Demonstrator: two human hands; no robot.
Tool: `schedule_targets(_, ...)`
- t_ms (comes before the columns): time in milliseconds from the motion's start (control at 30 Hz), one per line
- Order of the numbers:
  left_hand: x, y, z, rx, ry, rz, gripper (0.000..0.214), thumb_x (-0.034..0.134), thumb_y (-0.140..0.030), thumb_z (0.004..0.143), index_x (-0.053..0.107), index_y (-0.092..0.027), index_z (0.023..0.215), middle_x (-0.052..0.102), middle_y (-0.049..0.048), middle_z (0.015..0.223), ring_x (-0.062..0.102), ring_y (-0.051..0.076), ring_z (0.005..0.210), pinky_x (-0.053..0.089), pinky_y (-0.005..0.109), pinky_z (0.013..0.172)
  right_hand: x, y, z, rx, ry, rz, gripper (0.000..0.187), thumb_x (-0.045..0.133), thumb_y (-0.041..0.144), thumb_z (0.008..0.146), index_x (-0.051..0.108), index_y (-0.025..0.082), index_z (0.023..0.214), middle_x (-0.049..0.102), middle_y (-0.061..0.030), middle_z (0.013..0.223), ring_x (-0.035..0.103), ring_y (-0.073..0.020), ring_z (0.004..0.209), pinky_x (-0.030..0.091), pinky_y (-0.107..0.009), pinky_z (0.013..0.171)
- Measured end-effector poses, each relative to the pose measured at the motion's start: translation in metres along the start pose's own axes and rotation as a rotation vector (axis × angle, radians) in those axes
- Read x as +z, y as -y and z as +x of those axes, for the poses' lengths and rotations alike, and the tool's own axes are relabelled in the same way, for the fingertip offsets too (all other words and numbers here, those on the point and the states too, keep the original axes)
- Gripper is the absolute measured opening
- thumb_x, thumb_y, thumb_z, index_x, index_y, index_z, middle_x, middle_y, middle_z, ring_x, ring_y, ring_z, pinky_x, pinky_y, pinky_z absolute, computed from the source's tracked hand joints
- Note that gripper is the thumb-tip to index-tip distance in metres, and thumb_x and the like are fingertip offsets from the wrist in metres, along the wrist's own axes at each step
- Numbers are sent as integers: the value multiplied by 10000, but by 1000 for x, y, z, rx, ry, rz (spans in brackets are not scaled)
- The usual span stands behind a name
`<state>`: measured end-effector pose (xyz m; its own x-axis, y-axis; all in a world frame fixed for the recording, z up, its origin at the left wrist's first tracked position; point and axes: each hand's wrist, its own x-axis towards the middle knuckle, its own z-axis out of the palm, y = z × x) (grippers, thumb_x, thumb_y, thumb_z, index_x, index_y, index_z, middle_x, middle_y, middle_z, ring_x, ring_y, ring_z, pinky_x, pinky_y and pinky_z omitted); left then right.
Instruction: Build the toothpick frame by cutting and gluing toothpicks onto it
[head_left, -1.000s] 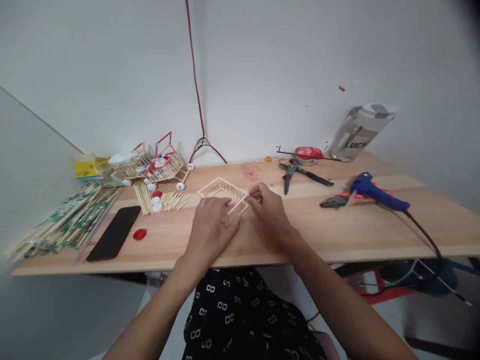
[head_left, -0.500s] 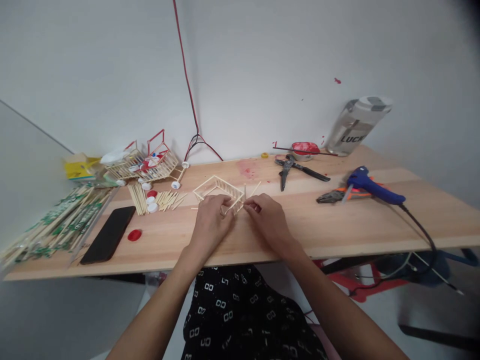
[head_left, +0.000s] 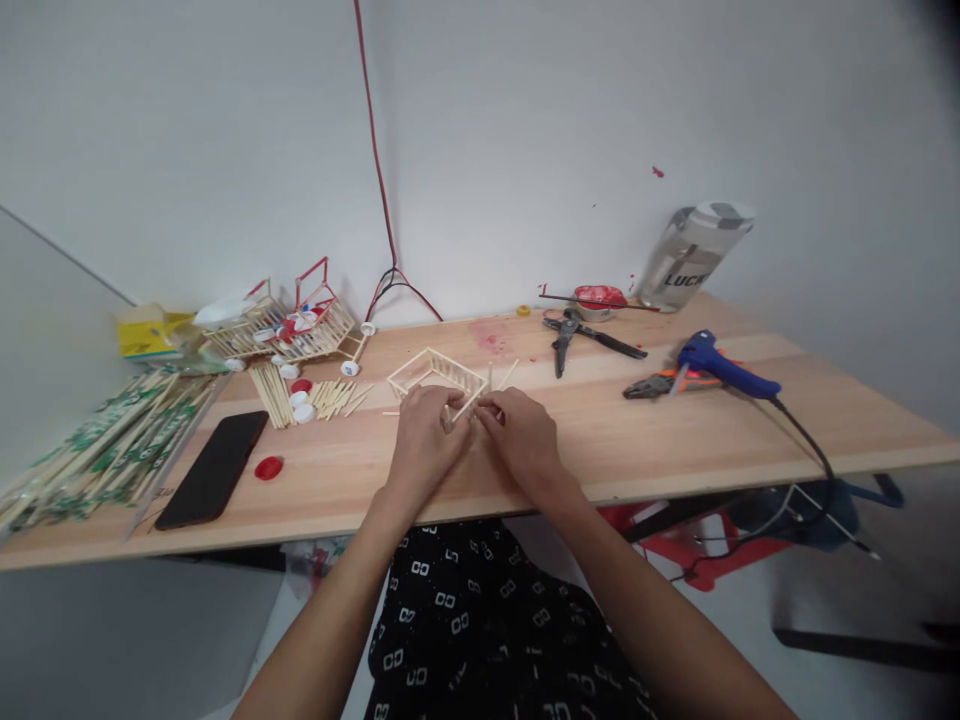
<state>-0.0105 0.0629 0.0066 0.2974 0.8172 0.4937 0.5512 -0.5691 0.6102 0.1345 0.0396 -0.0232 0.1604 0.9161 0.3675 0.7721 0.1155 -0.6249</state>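
A small open box frame of thin wooden sticks (head_left: 435, 371) stands on the wooden table (head_left: 675, 440), just beyond my hands. My left hand (head_left: 425, 447) is closed, its fingertips pinching at the frame's near edge. My right hand (head_left: 519, 440) is closed too, fingertips pinching a thin stick at the frame's near right corner. The two hands almost meet at the fingertips. A loose stick (head_left: 508, 376) lies by the frame's right side.
Left: a black phone (head_left: 213, 468), a red cap (head_left: 268, 467), a heap of wrapped chopsticks (head_left: 105, 445), cut sticks and caps (head_left: 300, 398), finished stick models (head_left: 292, 325). Right: scissors (head_left: 581, 336), pliers (head_left: 649, 385), a blue glue gun (head_left: 720, 368) with cable, a tilted bottle (head_left: 690, 256).
Both hands have drawn together at the frame's near corner; the right hand moved left and nearer. The view has shifted slightly to the right.
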Motion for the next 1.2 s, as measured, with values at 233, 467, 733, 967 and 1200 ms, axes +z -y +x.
schedule_targets(233, 1, -1, 1, 5, 11, 15, 53, 631, -202, 786, 678, -210, 809, 680, 71, 844, 558, 257, 880, 306, 469, 1040, 2, -2, 0, 7, -19, -4, 153, 549, 250, 884, 697, 243, 922, 674, -22, 889, 594, -184, 819, 364, -287, 675)
schedule_targets(467, 3, -1, 1, -63, -19, -172, 52, 689, -200, 730, 692, -223, 776, 680, 57, 824, 566, 256, 878, 208, 473, 1111, 5, -1, 3, -20, -40, 12, 149, 539, 239, 877, 686, 241, 900, 669, -21, 875, 586, -178, 778, 370, -289, 675)
schedule_targets(733, 4, 0, -1, -26, -25, -130, 85, 659, -166, 751, 699, -223, 801, 677, 53, 838, 567, 251, 878, 213, 469, 1111, 6, 0, 3, -22, -34, -9, 140, 530, 244, 879, 653, 235, 811, 662, -20, 834, 571, -178, 742, 340, -288, 640)
schedule_targets(967, 3, 3, -3, -21, -16, -114, 64, 650, -179, 751, 682, -230, 772, 661, 37, 799, 559, 251, 873, 204, 477, 1124, 5, 1, 2, -14, -25, 20, 156, 515, 259, 893, 642, 232, 804, 685, -17, 808, 588, -180, 748, 353, -284, 658)
schedule_targets(1200, 4, 2, -3, 17, 10, 15, 48, 640, -200, 790, 684, -211, 773, 671, 52, 806, 585, 242, 862, 240, 474, 1105, 7, -1, 3, -26, -36, -25, 156, 526, 261, 899, 639, 224, 799, 694, -20, 821, 589, -191, 772, 340, -288, 664)
